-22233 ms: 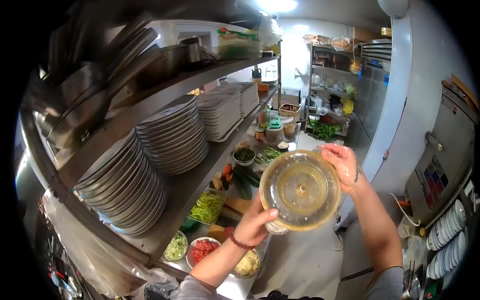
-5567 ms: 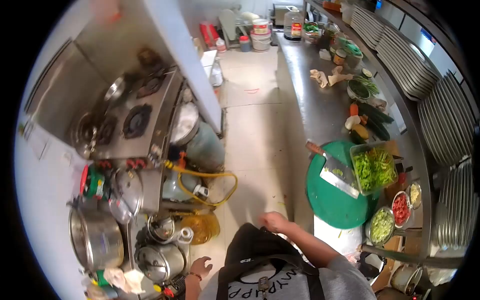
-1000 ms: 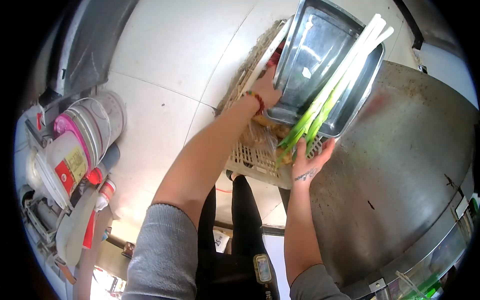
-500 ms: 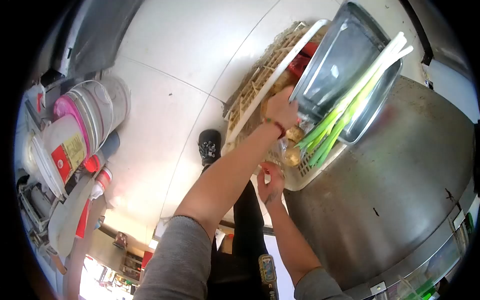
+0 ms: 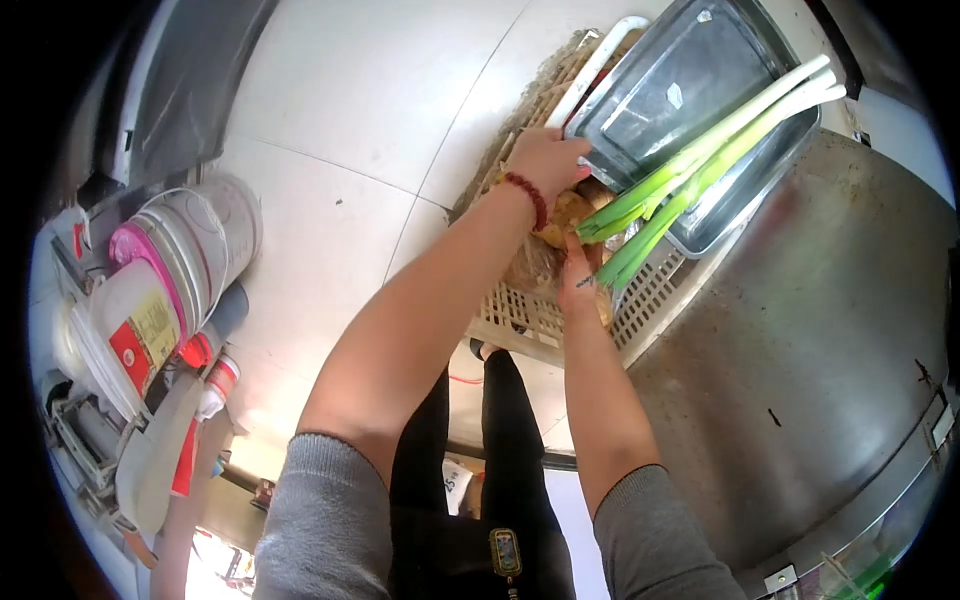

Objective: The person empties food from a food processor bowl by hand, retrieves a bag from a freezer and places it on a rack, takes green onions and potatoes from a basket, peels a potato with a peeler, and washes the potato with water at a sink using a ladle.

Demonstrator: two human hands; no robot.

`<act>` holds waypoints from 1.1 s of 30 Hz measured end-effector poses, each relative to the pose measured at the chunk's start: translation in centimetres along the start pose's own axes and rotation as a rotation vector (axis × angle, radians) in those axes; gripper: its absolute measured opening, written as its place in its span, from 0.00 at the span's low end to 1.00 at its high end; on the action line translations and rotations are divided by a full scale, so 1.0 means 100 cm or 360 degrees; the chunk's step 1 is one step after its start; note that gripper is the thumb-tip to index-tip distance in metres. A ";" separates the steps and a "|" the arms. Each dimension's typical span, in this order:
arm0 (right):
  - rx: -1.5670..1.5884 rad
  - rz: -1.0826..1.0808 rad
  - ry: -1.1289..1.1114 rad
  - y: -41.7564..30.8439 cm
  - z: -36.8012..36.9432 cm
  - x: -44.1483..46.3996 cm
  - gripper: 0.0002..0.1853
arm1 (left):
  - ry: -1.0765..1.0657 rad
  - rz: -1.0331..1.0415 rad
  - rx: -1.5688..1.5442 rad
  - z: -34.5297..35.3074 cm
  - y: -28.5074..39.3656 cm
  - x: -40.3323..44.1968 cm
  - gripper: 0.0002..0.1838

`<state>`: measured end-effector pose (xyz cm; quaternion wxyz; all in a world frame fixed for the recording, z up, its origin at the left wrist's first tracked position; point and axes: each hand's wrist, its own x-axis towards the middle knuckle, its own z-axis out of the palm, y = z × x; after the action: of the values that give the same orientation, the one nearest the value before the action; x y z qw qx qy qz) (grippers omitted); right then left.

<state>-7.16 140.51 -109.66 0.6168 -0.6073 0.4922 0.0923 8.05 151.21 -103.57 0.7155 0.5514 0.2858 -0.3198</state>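
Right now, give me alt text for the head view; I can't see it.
A person's left hand and right hand are over a plastic crate, the left at the edge of a metal tray with long stalks across it, the right by their green ends.

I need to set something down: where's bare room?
Mostly bare: the grey steel surface right of the beige plastic crate, and white floor tiles between crate and pale plastic buckets. Crowded: the crate, with grey metal tray, green-and-white leeks, left hand and right hand.
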 end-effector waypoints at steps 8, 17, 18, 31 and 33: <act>0.0233 0.0241 -0.0133 0.021 -0.012 0.015 0.28 | -0.0033 -0.0286 -0.1013 -0.006 -0.026 -0.014 0.03; 0.0176 0.0057 -0.0209 0.011 -0.024 -0.058 0.27 | 0.0224 -0.0241 -0.0988 0.005 -0.026 -0.028 0.07; 0.0185 0.0063 -0.0214 0.011 -0.031 -0.075 0.27 | 0.0222 -0.0246 -0.0989 0.004 -0.031 -0.026 0.07; 0.0187 0.0208 0.0034 0.006 -0.106 -0.142 0.23 | 0.0501 0.0202 0.0196 -0.021 0.044 -0.023 0.10; 0.0159 0.0210 0.0066 0.006 -0.108 -0.141 0.23 | 0.0510 0.0229 0.0479 -0.022 0.052 -0.020 0.08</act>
<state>-19.96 138.44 -97.47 0.6286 -0.5437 0.5479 0.0953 10.70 154.65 -99.43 0.5916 0.7147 0.3048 -0.2154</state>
